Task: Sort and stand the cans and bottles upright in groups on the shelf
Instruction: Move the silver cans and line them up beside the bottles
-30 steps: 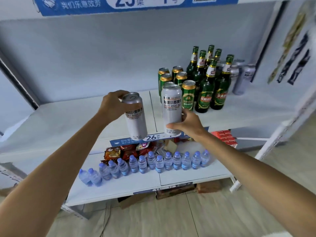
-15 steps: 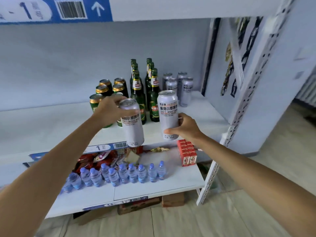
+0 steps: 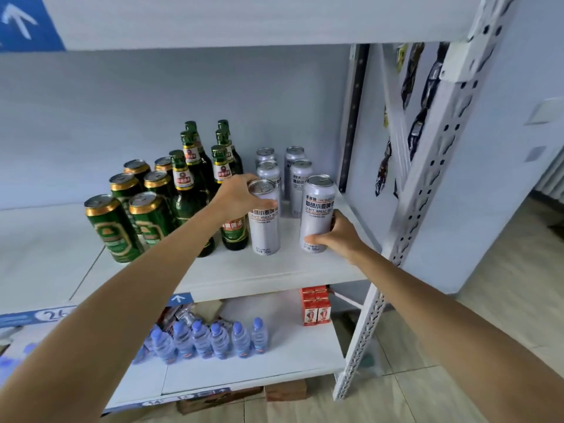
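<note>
My left hand (image 3: 241, 195) grips the top of a silver can (image 3: 265, 227) that stands upright on the white shelf (image 3: 274, 270). My right hand (image 3: 338, 236) holds a second silver can (image 3: 317, 215) low on its side, upright, just right of the first. Behind them stand several more silver cans (image 3: 300, 181) near the shelf's right end. Green glass bottles (image 3: 186, 190) stand in a group left of the silver cans. Further left is a cluster of green and gold cans (image 3: 113, 230). My left forearm hides part of the front bottles.
The shelf's perforated white upright (image 3: 406, 215) rises just right of my right hand. The lower shelf carries a row of small water bottles (image 3: 213, 337), snack packets and red cartons (image 3: 316, 306). An upper shelf (image 3: 213, 22) hangs overhead. Cardboard lies on the floor.
Both hands have carried their silver cans forward and right, from in front of the shelf edge onto the shelf in front of the other silver cans. My view has swung right.
</note>
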